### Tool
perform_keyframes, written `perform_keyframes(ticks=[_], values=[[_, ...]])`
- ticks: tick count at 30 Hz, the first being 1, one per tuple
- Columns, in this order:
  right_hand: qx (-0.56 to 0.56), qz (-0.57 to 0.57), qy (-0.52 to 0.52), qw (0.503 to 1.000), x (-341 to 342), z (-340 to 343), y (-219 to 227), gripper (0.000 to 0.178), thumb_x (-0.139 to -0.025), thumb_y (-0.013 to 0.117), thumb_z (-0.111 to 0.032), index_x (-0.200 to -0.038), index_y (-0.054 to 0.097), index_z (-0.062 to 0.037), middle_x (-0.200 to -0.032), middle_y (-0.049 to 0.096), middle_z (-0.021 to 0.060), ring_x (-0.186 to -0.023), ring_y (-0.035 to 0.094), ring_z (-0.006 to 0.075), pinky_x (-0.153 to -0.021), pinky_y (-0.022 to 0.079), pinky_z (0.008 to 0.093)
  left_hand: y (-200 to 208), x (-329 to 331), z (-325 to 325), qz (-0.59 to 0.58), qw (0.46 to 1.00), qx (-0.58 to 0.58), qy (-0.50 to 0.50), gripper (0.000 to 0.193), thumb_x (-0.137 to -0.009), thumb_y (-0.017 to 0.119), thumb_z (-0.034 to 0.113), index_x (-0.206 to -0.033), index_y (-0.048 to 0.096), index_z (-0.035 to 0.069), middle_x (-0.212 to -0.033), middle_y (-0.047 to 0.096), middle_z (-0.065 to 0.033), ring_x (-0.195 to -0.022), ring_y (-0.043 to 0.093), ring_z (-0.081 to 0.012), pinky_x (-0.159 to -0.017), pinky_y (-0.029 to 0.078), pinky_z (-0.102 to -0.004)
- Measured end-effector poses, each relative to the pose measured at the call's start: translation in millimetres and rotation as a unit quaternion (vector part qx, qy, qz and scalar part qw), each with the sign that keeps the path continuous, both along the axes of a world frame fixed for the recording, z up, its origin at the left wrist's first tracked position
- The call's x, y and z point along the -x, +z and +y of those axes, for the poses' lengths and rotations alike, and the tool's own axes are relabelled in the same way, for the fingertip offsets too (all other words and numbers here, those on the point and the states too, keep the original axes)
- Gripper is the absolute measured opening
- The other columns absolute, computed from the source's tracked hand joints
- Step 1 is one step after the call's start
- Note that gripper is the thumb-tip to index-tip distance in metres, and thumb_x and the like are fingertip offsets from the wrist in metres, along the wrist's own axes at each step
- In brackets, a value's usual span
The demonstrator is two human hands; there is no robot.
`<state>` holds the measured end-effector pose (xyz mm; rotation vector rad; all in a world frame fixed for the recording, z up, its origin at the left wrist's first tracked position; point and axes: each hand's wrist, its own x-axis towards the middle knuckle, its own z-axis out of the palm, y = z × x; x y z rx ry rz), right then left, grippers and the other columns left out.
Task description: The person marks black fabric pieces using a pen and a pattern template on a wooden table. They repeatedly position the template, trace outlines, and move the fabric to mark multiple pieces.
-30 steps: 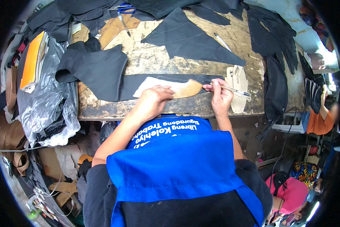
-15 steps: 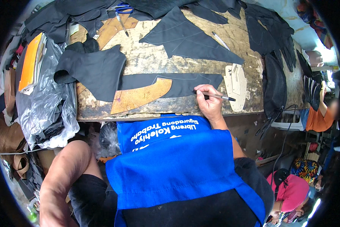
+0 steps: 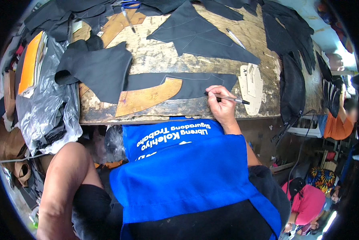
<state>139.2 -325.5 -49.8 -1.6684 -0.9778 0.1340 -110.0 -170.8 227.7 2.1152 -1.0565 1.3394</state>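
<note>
My right hand [image 3: 222, 105] is closed around a pen [image 3: 229, 97] with a clear barrel, above the table's near edge. Beside it lies a long black leather strip [image 3: 195, 86] with pale drawn lines. A tan curved pattern piece [image 3: 149, 97] rests on the strip's left part, with no hand on it. Just right of my right hand is a cream oval pattern [image 3: 251, 90] with smaller cream pieces on top. My left arm is bent at the lower left, and its hand lies outside the picture.
The worn wooden table [image 3: 143, 52] carries a large marked black leather piece [image 3: 203, 34], another pen [image 3: 236, 39], blue-handled scissors [image 3: 130, 5] and more leather. A clear plastic bag [image 3: 47, 116] and orange-covered stack [image 3: 30, 64] sit left. People [image 3: 307, 204] are at the right.
The view has shifted slightly, so the table sits a little higher in the picture. My right hand keeps the pen in much the same spot beside the leather strip.
</note>
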Motion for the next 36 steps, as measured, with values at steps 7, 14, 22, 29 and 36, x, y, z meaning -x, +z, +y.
perform_keyframes(ticks=[7,14,22,29,36], values=[[0.019,-0.027,-0.003,0.999,0,-3,-2,0.004,-0.083,0.059,0.001,-0.079,0.057,0.0011,-0.088,0.065,0.0108,-0.078,0.062,0.0143,-0.069,0.049,0.0263,-91,-22,21,0.415,0.888,0.12,0.156,0.028,-0.068,0.076,0.024,-0.083,0.06,0.007,-0.078,0.06,-0.0065,-0.067,0.059,-0.0231,-0.058,0.046,-0.0338],[-0.023,0.093,-0.007,0.995,-1,-6,-5,0.003,-0.085,0.06,-0.001,-0.083,0.059,0.0008,-0.09,0.064,0.011,-0.076,0.058,0.0117,-0.068,0.047,0.0243,-239,-44,41,0.546,0.724,0.03,0.42,0.065,-0.067,0.074,0.042,-0.122,0.056,0.013,-0.133,0.048,-0.0083,-0.13,0.038,-0.0269,-0.106,0.023,-0.0519],[0.003,-0.054,-0.014,0.998,-1,3,2,0.008,-0.08,0.066,-0.003,-0.077,0.06,0.0007,-0.076,0.064,0.0112,-0.071,0.063,0.0211,-0.064,0.049,0.0297,-257,-40,39,0.486,0.755,0.075,0.434,0.055,-0.07,0.071,0.045,-0.114,0.062,0.012,-0.131,0.051,-0.0074,-0.128,0.04,-0.0244,-0.106,0.023,-0.0509],[0.007,-0.061,-0.01,0.998,0,2,0,0.006,-0.083,0.062,0.001,-0.078,0.058,0.0023,-0.081,0.064,0.0115,-0.075,0.06,0.0161,-0.068,0.047,0.0262,-256,-40,39,0.476,0.758,0.081,0.437,0.046,-0.075,0.069,0.038,-0.112,0.063,0.012,-0.128,0.054,-0.0071,-0.127,0.042,-0.0245,-0.105,0.024,-0.0508],[0.007,-0.046,-0.041,0.998,0,0,-4,0.005,-0.083,0.062,0.001,-0.079,0.059,0.0026,-0.082,0.064,0.011,-0.076,0.06,0.0155,-0.069,0.048,0.0262,-259,-40,40,0.466,0.765,0.081,0.436,0.042,-0.077,0.068,0.035,-0.111,0.063,0.011,-0.126,0.055,-0.0067,-0.126,0.043,-0.0243,-0.105,0.025,-0.0498]])
